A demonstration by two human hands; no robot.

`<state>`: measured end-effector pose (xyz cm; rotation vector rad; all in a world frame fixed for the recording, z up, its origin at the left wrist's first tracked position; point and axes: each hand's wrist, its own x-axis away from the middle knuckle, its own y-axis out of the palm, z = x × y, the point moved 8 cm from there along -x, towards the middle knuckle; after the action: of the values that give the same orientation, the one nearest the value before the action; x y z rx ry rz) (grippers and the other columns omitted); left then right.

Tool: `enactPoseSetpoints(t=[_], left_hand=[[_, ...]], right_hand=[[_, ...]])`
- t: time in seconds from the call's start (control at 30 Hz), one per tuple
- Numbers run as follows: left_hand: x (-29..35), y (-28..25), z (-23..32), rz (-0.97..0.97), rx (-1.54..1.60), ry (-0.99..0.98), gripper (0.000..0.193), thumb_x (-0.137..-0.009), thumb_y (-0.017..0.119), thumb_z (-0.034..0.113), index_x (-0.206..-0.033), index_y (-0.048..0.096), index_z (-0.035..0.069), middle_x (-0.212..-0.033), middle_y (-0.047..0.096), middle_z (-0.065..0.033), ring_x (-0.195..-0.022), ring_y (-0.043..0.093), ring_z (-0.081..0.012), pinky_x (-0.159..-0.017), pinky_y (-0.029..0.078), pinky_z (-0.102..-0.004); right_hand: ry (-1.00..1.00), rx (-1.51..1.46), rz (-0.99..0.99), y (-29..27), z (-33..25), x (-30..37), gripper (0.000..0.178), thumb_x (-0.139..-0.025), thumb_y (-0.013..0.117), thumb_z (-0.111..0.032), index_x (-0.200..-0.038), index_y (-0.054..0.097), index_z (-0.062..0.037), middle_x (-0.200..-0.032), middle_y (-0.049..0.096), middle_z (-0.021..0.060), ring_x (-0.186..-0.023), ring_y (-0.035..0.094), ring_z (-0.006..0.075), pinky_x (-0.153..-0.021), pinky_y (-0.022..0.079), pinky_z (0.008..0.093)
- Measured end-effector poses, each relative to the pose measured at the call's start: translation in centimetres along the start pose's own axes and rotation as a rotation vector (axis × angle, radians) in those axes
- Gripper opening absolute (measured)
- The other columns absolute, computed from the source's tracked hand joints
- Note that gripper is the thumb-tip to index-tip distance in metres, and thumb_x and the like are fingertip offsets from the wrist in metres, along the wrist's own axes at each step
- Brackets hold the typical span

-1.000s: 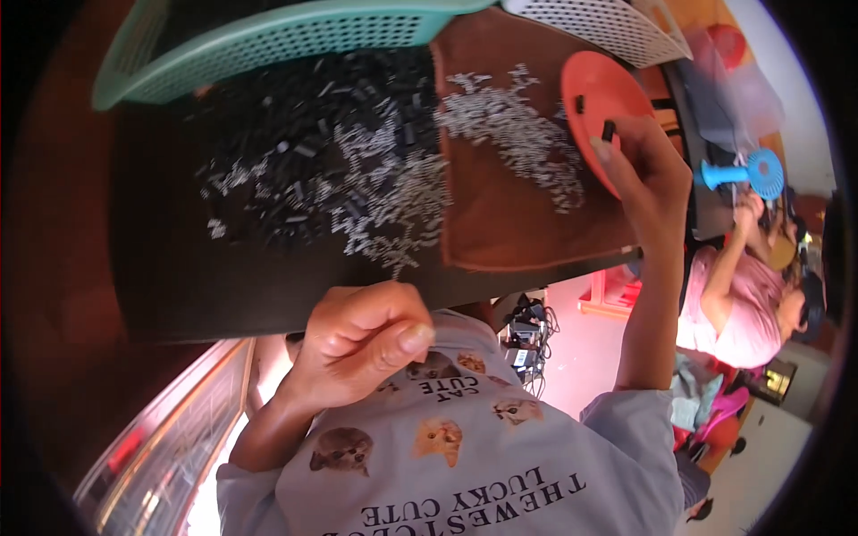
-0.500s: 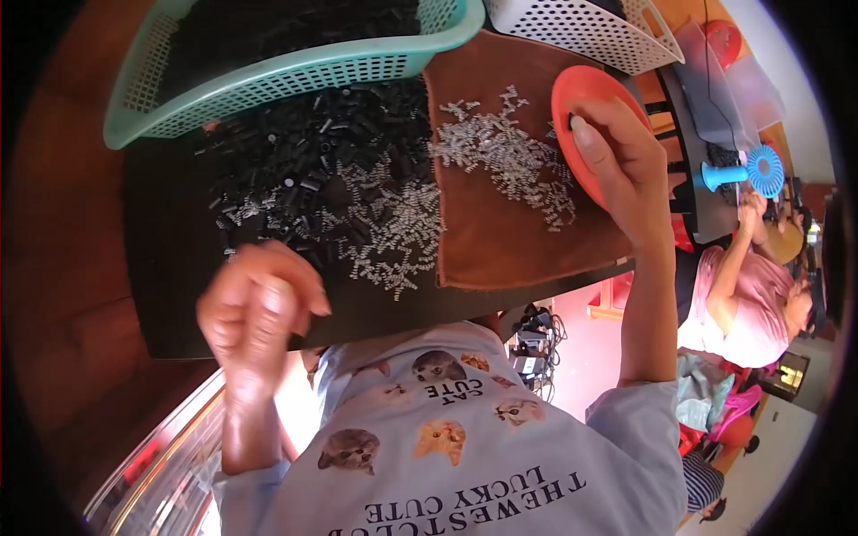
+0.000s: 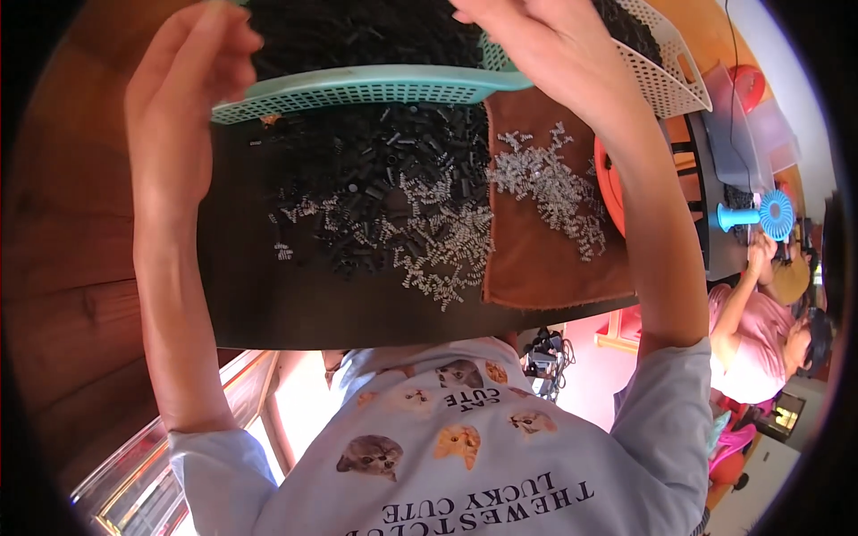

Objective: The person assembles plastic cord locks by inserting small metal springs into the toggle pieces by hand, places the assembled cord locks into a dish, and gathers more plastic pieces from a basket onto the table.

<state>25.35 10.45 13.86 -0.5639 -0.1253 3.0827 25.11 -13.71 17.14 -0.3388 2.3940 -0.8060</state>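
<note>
A long teal basket [image 3: 357,87] with perforated sides stands at the far side of the dark table, full of small black pieces [image 3: 357,36]. My left hand [image 3: 197,58] covers its left end, with fingers curled inward and somewhat blurred; what they hold, if anything, is hidden. Across the basket's right end reaches my right hand [image 3: 536,31]; the upper edge cuts off most of its fingers. In front of the basket lie loose black tube-like pieces [image 3: 357,165]. Small metal springs [image 3: 447,246] are heaped nearer to me, and more springs [image 3: 550,183] lie on a brown cloth [image 3: 536,281].
A white perforated basket [image 3: 648,76] stands at the far right. My right forearm partly hides a red round dish [image 3: 608,183]. Beyond are a clear plastic bin [image 3: 746,143], a blue hand fan [image 3: 773,214] and a seated person in pink [image 3: 746,339].
Both hands have moved far forward: the left from the table's near edge, the right from the red dish, to the teal basket's ends. The view has shifted and turned slightly.
</note>
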Motion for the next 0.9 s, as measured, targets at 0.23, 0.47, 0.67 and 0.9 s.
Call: enactPoseSetpoints(t=[0.23, 0.47, 0.67, 0.9], left_hand=[[-8.6, 1.3, -5.7, -0.248, -0.495, 0.095, 0.033, -0.101, 0.051, 0.035, -0.115, 0.061, 0.008, -0.101, 0.063, 0.0027, -0.093, 0.057, -0.0097, -0.081, 0.043, -0.0269], [-12.4, 4.2, -10.2, -0.377, -1.239, 0.068, 0.048, -0.099, 0.042, 0.048, -0.115, 0.060, 0.006, -0.107, 0.066, -0.0164, -0.097, 0.062, -0.0389, -0.085, 0.048, -0.0484], [-12.4, 3.3, -14.3, -0.382, -1.195, -0.262, 0.066, -0.096, 0.035, 0.060, -0.130, 0.054, 0.006, -0.131, 0.055, -0.0216, -0.120, 0.053, -0.0406, -0.101, 0.041, -0.0504], [-9.9, 5.2, -12.2, -0.217, -0.546, -0.418, 0.072, -0.095, 0.045, 0.053, -0.143, 0.041, 0.000, -0.148, 0.041, -0.0208, -0.137, 0.038, -0.0334, -0.109, 0.032, -0.0454]], right_hand=[[0.189, 0.389, -0.195, 4.0, 4.5, -7.9, 0.060, -0.102, 0.036, -0.046, -0.101, 0.060, 0.0087, -0.105, 0.062, 0.0282, -0.099, 0.060, 0.0371, -0.085, 0.047, 0.0427], [0.494, 0.526, -0.388, 8.4, 11.7, -8.8, 0.074, -0.098, 0.018, -0.063, -0.144, 0.045, -0.0102, -0.144, 0.048, 0.0173, -0.085, 0.067, 0.0320, -0.080, 0.055, 0.0434], [0.650, 0.242, -0.471, 11.3, 10.7, -8.9, 0.080, -0.095, 0.023, -0.067, -0.148, 0.037, -0.0090, -0.151, 0.039, 0.0145, -0.090, 0.069, 0.0301, -0.079, 0.058, 0.0395], [0.597, -0.016, -0.290, 11.3, 10.7, -8.8, 0.085, -0.094, 0.024, -0.069, -0.150, 0.031, -0.0057, -0.153, 0.035, 0.0147, -0.088, 0.070, 0.0288, -0.081, 0.059, 0.0362]])
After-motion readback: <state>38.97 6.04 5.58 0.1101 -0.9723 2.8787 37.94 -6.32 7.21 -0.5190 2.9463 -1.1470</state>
